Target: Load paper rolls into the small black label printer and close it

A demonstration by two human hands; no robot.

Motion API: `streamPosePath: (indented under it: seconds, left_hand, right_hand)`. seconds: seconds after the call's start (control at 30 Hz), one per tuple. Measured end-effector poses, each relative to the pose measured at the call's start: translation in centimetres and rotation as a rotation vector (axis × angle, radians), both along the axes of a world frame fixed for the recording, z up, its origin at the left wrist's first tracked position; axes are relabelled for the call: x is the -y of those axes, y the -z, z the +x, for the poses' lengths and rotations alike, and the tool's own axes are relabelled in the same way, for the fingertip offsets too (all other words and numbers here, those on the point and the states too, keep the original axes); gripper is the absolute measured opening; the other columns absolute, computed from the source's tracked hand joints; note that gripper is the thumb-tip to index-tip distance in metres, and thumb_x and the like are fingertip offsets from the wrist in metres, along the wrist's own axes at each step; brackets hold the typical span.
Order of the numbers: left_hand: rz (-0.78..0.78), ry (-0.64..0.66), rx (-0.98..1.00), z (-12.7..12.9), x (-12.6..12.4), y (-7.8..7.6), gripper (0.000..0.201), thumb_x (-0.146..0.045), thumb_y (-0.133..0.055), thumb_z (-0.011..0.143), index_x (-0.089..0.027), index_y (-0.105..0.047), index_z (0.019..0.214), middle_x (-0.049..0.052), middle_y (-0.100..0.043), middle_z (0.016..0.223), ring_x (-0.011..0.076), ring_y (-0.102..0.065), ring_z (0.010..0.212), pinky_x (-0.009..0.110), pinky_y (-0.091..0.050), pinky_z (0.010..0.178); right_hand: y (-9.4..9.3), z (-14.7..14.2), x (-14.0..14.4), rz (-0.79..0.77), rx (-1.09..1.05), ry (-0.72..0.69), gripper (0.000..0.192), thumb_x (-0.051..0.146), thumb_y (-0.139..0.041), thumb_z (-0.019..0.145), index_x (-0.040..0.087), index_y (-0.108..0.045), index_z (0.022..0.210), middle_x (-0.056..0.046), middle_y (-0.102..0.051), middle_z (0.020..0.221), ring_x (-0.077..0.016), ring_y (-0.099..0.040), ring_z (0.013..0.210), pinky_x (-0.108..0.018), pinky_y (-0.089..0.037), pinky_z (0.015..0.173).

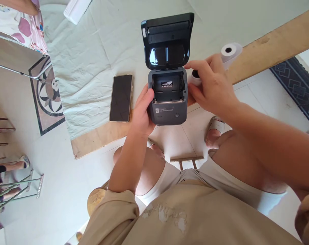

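Observation:
A dark label printer (167,98) with its lid (168,41) raised is held at its left side by my left hand (142,110), thumb on the edge of the paper bay. The bay looks vacant, with a small printed sticker on its floor. Beside the printer's right side, my right hand (212,83) pinches a small white paper roll (196,80) with a dark core between thumb and fingers. Another white paper roll (228,51) sits just beyond that hand on the table. A phone (121,98) with a dark screen lies left of the printer.
A pale green cloth (93,61) covers the table, whose bare wooden edge (100,137) runs nearest me. A white box-like object (76,10) is at the back left. Another person's arm (24,6) shows at top left. A dark patterned mat (297,88) lies at right.

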State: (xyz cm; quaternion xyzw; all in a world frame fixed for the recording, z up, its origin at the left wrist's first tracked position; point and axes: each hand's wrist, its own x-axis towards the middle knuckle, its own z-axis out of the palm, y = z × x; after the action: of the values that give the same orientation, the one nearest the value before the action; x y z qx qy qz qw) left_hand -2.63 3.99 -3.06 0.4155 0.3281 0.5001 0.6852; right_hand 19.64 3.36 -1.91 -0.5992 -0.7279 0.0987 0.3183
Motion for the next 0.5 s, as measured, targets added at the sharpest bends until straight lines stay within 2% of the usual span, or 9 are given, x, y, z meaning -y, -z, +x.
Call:
streamPosePath:
  seconds: [0.07, 0.13, 0.2, 0.27, 0.33, 0.37, 0.4, 0.5]
  left_hand:
    - [-0.013, 0.013, 0.013, 0.0, 0.1, -0.1, 0.039, -0.058, -0.071, 0.094, -0.026, -0.074, 0.115, 0.000, -0.077, 0.127, 0.0316, -0.048, 0.157, 0.046, -0.060, 0.118]
    - [-0.022, 0.015, 0.018, 0.1, 0.2, -0.2, 0.035, -0.055, -0.070, 0.095, -0.026, -0.074, 0.115, 0.000, -0.077, 0.124, 0.0319, -0.047, 0.157, 0.046, -0.061, 0.116]
    - [-0.026, 0.013, 0.008, 0.1, 0.3, -0.3, 0.034, -0.055, -0.068, 0.097, -0.026, -0.074, 0.115, 0.000, -0.077, 0.122, 0.0323, -0.048, 0.157, 0.047, -0.062, 0.115]
    - [-0.016, 0.013, -0.013, 0.2, 0.3, -0.5, 0.036, -0.056, -0.069, 0.097, -0.026, -0.074, 0.116, -0.001, -0.076, 0.125, 0.0325, -0.048, 0.157, 0.046, -0.061, 0.116]
    - [0.002, 0.012, -0.036, 0.2, 0.4, -0.6, 0.037, -0.057, -0.071, 0.095, -0.027, -0.074, 0.118, -0.001, -0.074, 0.132, 0.0327, -0.046, 0.158, 0.045, -0.060, 0.117]
    - [0.008, 0.014, -0.043, 0.3, 0.5, -0.7, 0.038, -0.057, -0.072, 0.095, -0.027, -0.074, 0.119, -0.002, -0.073, 0.135, 0.0327, -0.046, 0.158, 0.045, -0.060, 0.118]
    - [0.011, 0.018, -0.046, 0.3, 0.6, -0.9, 0.039, -0.056, -0.073, 0.094, -0.028, -0.074, 0.120, -0.002, -0.073, 0.136, 0.0327, -0.045, 0.159, 0.045, -0.059, 0.119]
    - [-0.008, 0.033, -0.047, 0.5, 0.7, -1.3, 0.041, -0.056, -0.075, 0.094, -0.030, -0.072, 0.125, -0.002, -0.073, 0.136, 0.0318, -0.046, 0.158, 0.043, -0.057, 0.121]
  right_hand:
    - [-0.4, 0.1, 0.0, -0.023, -0.214, -0.045, 0.068, 0.018, -0.066, 0.082, 0.035, -0.049, 0.145, -0.008, -0.058, 0.124, -0.0221, -0.066, 0.101, -0.045, -0.061, 0.087]
    - [-0.9, 0.3, 0.0, -0.085, -0.538, -0.048, 0.074, 0.018, -0.069, 0.078, 0.037, -0.041, 0.144, -0.005, -0.060, 0.127, -0.0187, -0.068, 0.096, -0.037, -0.062, 0.078]
    - [-1.5, 0.4, -0.1, -0.200, -0.864, -0.005, 0.061, 0.022, -0.066, 0.080, 0.037, -0.045, 0.135, -0.003, -0.063, 0.124, -0.0190, -0.072, 0.097, -0.033, -0.063, 0.072]
    - [-2.1, 0.3, 0.0, -0.296, -1.054, 0.034, 0.046, 0.025, -0.063, 0.081, 0.034, -0.052, 0.125, -0.002, -0.066, 0.117, -0.0207, -0.074, 0.101, -0.033, -0.064, 0.070]
    - [-2.8, 0.2, 0.3, -0.261, -1.053, 0.027, 0.044, 0.022, -0.065, 0.081, 0.033, -0.057, 0.123, -0.002, -0.065, 0.113, -0.0184, -0.074, 0.092, -0.033, -0.064, 0.070]
    - [-3.1, 0.1, 0.6, -0.182, -0.986, 0.008, 0.046, 0.018, -0.066, 0.080, 0.032, -0.059, 0.123, -0.001, -0.064, 0.116, -0.0165, -0.073, 0.090, -0.033, -0.065, 0.073]
    - [-3.4, -0.1, 0.9, -0.078, -0.903, -0.019, 0.049, 0.014, -0.066, 0.079, 0.032, -0.060, 0.124, -0.001, -0.063, 0.121, -0.0154, -0.072, 0.093, -0.033, -0.065, 0.077]
    - [-3.9, -0.5, 1.8, 0.169, -0.654, -0.136, 0.054, 0.009, -0.062, 0.085, 0.037, -0.062, 0.131, 0.002, -0.060, 0.137, -0.0165, -0.065, 0.119, -0.037, -0.064, 0.096]
